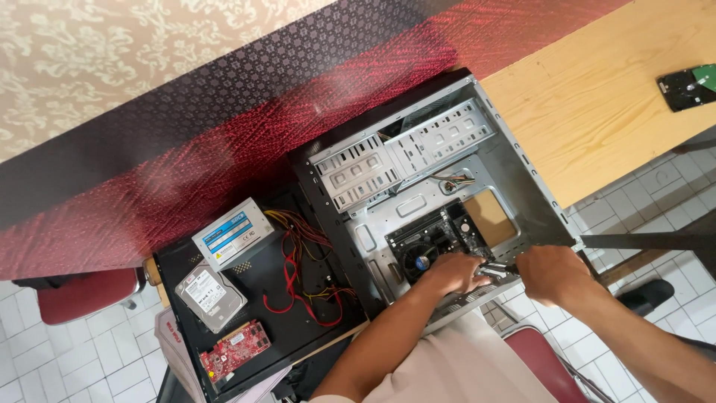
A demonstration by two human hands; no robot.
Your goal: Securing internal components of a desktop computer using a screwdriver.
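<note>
Nearest, the left hand (455, 272) lies spread, fingers down, on the motherboard (440, 242) inside the open computer case (522, 186). Just right of it, the right hand (548, 275) is closed narrow around a dark tool, probably a screwdriver (501, 266), at the case's near edge. The board looks stiff yet fragile, best held by its edges. Left on the worktop (597, 112) lie a red expansion card (237, 349), a hard drive (210, 296) and a power supply (233, 234). Far right sits another drive (690, 87).
</note>
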